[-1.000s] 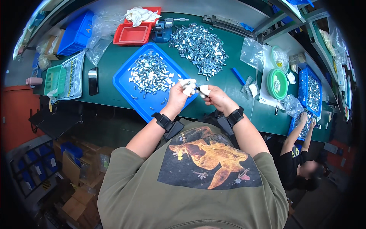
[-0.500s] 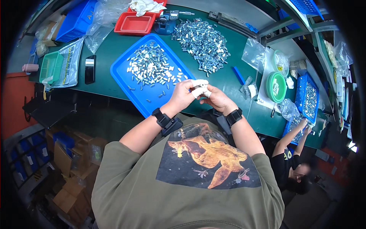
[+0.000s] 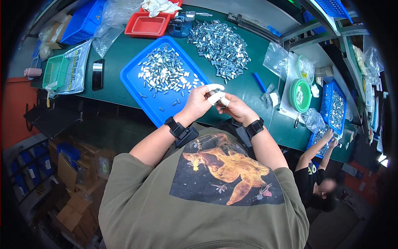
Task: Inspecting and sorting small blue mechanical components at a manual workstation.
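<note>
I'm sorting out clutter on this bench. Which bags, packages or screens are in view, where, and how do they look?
Phone: flat on the green bench left of the blue tray, slim, black, screen dark.
Printed bag: far left beside the green basket, flat, silvery with dark print.
Clear bags: crumpled, behind the tray, by the red tray.
Clear bag: right of the loose metal parts, empty-looking.

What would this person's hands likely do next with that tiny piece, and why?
Probably set it down on the blue tray: both hands, fingertips wrapped in white, meet on a small metal part just beside it, where similar parts lie.
</note>
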